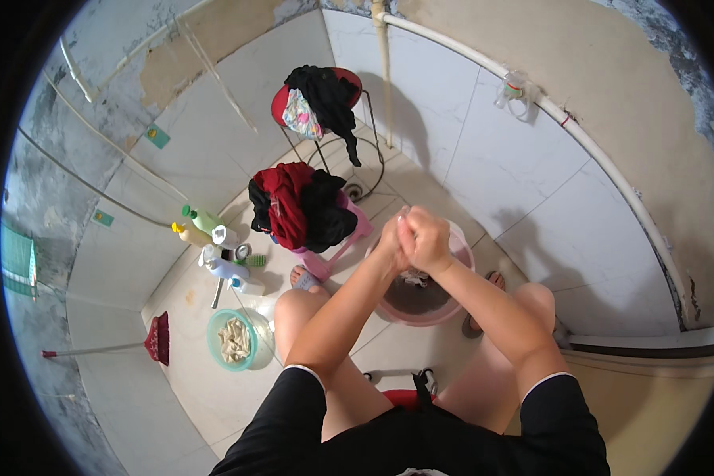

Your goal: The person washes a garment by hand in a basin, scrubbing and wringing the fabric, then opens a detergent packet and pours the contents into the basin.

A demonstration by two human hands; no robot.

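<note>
L hand (pixel 389 240) + R hand (pixel 427 242) clenched together over round pink plastic basin (pixel 424 321) w/ dark-grey water; can't tell if anything's gripped. 1 pale rumpled clump (pixel 414 278) in basin, showing btwn wrists.

red broom (pixel 158 339) leaned on left wall (pixel 127 389) | bottles (pixel 227 268) stood clustered on floor (pixel 206 404) | white pipe (pixel 451 42) ran along right wall (pixel 500 151)
</note>
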